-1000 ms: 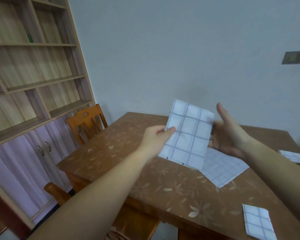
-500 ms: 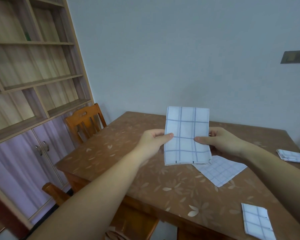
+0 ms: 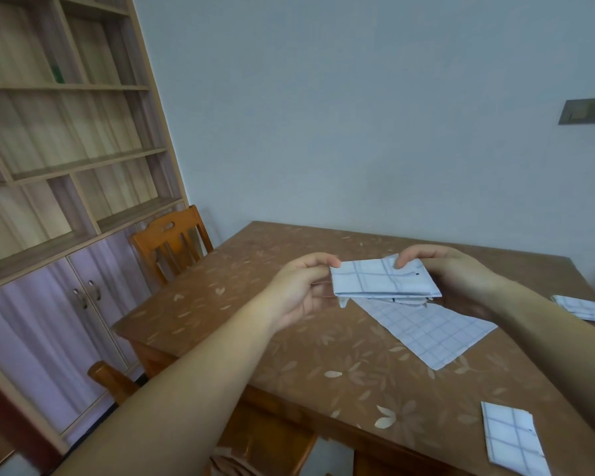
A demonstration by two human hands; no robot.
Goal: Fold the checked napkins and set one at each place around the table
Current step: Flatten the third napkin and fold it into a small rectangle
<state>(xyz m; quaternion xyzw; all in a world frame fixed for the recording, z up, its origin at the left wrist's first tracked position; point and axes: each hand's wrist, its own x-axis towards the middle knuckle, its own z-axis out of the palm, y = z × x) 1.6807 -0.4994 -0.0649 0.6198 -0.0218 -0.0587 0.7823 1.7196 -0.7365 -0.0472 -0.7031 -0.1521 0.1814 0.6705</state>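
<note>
Above the table: both hands hold one white napkin with thin blue checks [image 3: 383, 280], folded over into a flat, layered rectangle and lifted clear of the top.
Left hand: the left hand [image 3: 298, 292] pinches the napkin's left corner between thumb and fingers, palm turned inward.
Right hand: the right hand [image 3: 452, 273] grips the napkin's far right edge, fingertips curled over the top layer, thumb hidden beneath.
Table: a brown wooden table with a pale leaf pattern [image 3: 323, 355] fills the lower middle of the view.
Unfolded cloth: a second white checked napkin, in a larger looser fold [image 3: 430, 329], lies flat on the table just below the held one.
Placed napkins: one small folded checked napkin [image 3: 512, 441] rests at the near right edge; another folded checked napkin [image 3: 583, 308] sits at the far right edge, well apart from the first.
Seating: an orange-brown wooden chair [image 3: 169, 243] stands at the table's left side.
Background: a light wooden shelf unit with lilac cupboard doors [image 3: 66, 187] lines the left wall.
</note>
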